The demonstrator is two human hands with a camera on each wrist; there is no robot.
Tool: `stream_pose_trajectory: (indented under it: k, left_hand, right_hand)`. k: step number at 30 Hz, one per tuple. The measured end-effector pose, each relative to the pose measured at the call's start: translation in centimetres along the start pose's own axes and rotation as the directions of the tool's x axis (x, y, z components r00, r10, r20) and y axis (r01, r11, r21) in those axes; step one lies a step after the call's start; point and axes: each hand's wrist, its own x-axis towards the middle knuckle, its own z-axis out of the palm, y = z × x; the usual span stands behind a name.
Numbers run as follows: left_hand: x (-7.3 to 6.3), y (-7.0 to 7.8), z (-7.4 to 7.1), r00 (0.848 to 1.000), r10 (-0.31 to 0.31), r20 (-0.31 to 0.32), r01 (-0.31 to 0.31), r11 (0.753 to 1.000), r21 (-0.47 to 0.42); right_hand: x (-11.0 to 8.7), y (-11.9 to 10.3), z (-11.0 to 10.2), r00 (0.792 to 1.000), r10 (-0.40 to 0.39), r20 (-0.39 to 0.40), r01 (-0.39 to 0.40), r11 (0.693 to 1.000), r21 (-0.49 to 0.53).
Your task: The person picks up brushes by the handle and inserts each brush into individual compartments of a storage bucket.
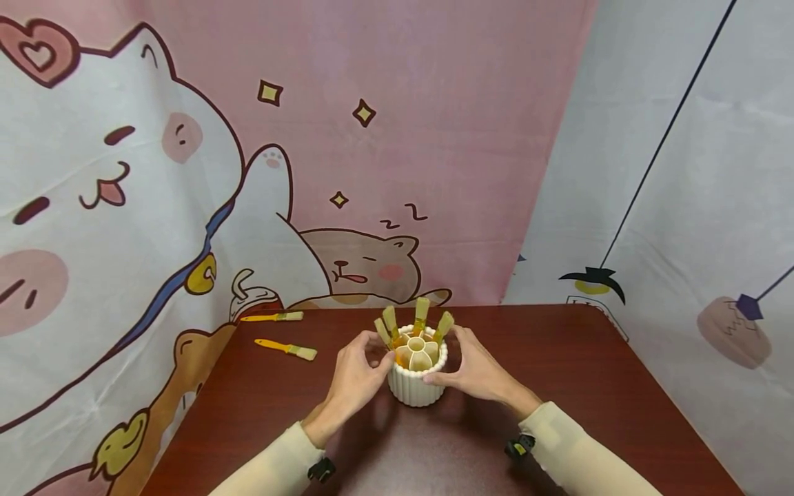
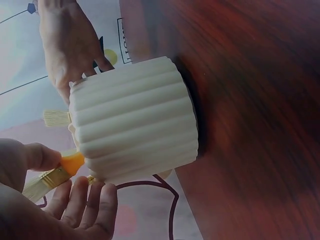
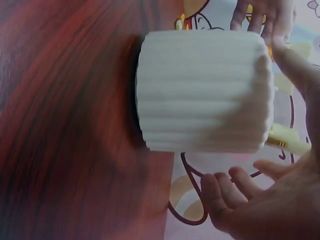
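Observation:
A white ribbed pot with a flower-shaped divider inside stands upright on the table between both hands. Several paintbrushes stand in it, bristles up, orange handles down. My left hand is at the pot's left rim, thumb toward me. In the left wrist view, a paintbrush lies between its thumb and loosely bent fingers, the thumb close to the orange handle; a firm pinch is not visible. My right hand is round the pot's right side, thumb by the front rim. In the right wrist view, its fingers are spread, apart from the pot.
Two more paintbrushes with yellow-orange handles lie at the table's back left, one near the far edge and another nearer. The dark red wooden table meets a cartoon-printed cloth behind.

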Motion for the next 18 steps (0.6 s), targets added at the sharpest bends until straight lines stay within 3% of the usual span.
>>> stream_pose_trajectory:
  k: [4, 5, 9, 18]
  left_hand:
    - [0.1, 0.2, 0.0, 0.999, -0.035, 0.017, 0.034, 0.999, 0.04]
    - [-0.2, 2.6, -1.0, 0.997, -0.074, 0.035, 0.071, 0.996, 0.059]
    - [0.0, 3.5, -1.1, 0.987, -0.146, 0.069, 0.136, 0.983, 0.127]
    - [-0.3, 3.8, -1.1, 0.975, -0.19, 0.111, 0.172, 0.973, 0.151]
  right_hand:
    - [0.3, 0.5, -0.3, 0.999, -0.037, 0.04, 0.036, 0.999, 0.007]
    - [0.4, 0.6, -0.3, 0.998, -0.04, 0.046, 0.04, 0.999, 0.012]
    - [0.9, 1.0, -0.5, 0.995, -0.081, 0.059, 0.079, 0.996, 0.044]
    - [1.8, 1.4, -0.5, 0.981, -0.156, 0.114, 0.141, 0.981, 0.134]
